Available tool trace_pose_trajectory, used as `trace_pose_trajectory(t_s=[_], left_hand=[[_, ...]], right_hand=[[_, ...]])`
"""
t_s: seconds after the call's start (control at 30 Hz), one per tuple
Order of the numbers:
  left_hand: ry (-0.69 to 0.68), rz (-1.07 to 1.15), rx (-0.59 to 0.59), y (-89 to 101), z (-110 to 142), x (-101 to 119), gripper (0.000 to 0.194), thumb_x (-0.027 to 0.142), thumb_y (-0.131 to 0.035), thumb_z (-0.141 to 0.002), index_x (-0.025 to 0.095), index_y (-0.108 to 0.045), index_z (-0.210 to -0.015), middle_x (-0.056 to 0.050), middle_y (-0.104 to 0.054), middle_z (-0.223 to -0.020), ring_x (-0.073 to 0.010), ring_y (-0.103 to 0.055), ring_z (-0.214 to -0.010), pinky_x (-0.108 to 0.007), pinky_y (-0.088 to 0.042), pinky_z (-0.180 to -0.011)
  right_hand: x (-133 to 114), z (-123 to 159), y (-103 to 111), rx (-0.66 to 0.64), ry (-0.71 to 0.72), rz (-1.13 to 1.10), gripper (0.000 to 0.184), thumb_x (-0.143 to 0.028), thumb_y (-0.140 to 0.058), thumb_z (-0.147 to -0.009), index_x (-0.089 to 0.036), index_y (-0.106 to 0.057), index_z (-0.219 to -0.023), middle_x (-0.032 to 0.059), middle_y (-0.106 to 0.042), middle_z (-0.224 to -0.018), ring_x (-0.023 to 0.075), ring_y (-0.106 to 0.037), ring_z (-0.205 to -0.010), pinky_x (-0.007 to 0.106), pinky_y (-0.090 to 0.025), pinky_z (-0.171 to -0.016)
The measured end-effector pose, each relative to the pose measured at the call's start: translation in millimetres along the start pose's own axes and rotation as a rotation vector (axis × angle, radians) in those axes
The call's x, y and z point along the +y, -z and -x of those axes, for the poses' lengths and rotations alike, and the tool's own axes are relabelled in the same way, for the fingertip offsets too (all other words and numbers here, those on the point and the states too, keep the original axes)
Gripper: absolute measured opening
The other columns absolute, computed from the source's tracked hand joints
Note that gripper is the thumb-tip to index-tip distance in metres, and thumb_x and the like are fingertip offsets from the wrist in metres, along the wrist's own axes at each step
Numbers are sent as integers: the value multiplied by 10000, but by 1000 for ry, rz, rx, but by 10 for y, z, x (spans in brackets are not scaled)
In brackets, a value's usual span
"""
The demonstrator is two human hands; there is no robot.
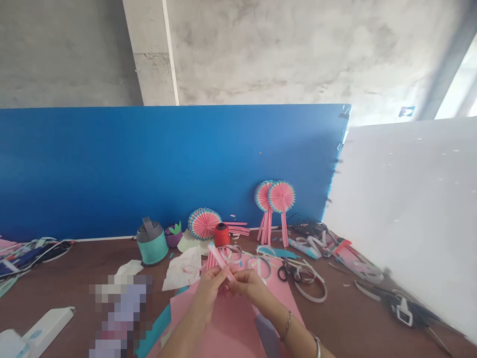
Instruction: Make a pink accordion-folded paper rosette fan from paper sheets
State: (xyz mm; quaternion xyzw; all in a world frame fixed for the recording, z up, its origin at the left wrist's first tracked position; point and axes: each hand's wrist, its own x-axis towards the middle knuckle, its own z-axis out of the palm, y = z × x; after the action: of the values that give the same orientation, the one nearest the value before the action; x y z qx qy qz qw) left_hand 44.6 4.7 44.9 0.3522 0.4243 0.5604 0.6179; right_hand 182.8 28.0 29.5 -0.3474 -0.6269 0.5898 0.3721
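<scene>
Between my two hands is a narrow folded strip of pink paper (pixel 219 258), slanting up to the left. My left hand (pixel 213 281) pinches it from the left side. On its lower end, the fingers of my right hand (pixel 249 286) are closed as well. Pink paper sheets (pixel 231 323) lie beneath both hands. Just beyond them stands a red spool of thread (pixel 222 234). Several round pleated paper fans sit at the back: one stack of fans (pixel 204 223) lies low, and a fan with a pink handle (pixel 282 197) leans on the blue partition.
A teal and grey pot (pixel 152 242) and a small purple pot (pixel 173 235) stand at the back left. To the right are scissors (pixel 288 273), loops of white tape (pixel 311 293) and a hot glue gun (pixel 404 308). A blue partition (pixel 167 169) closes off the far edge.
</scene>
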Motion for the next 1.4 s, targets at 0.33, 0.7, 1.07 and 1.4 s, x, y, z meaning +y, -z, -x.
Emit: trace_pose_trajectory(t_s=[0.33,0.7,1.07,1.4], left_hand=[[-84,119,159,254,-15,-115,424,475,-785,-601,149,-729,-866,-86,-742,-806,-207,-679,-777,-293,-486,-726],[-146,29,215,258,5,-109,384,486,-753,-621,146,-700,-792,-61,-721,-704,-229,-678,-758,-313,-503,-735],[-274,-329,308,309,-2,-127,445,615,-612,-698,190,-633,-566,-26,-640,-598,-204,-603,-653,-295,-464,-660],[-357,-550,340,234,87,-117,443,567,-578,-752,204,-515,-506,37,-455,-475,-142,-453,-518,-255,-378,-554]], right_hand=[[60,-17,-62,-30,34,7,350,-522,-666,-709,-179,-735,-724,53,-719,-725,230,-658,-771,353,-469,-779],[94,-12,-19,42,30,-50,373,-552,-668,-716,-181,-686,-679,41,-710,-703,193,-626,-718,334,-437,-771],[36,19,-32,38,17,-89,260,-431,-669,-713,-180,-715,-661,38,-703,-682,196,-619,-713,318,-434,-747],[63,-28,-48,197,30,-37,265,-414,-642,-700,-182,-657,-572,41,-684,-623,200,-607,-652,323,-444,-687]])
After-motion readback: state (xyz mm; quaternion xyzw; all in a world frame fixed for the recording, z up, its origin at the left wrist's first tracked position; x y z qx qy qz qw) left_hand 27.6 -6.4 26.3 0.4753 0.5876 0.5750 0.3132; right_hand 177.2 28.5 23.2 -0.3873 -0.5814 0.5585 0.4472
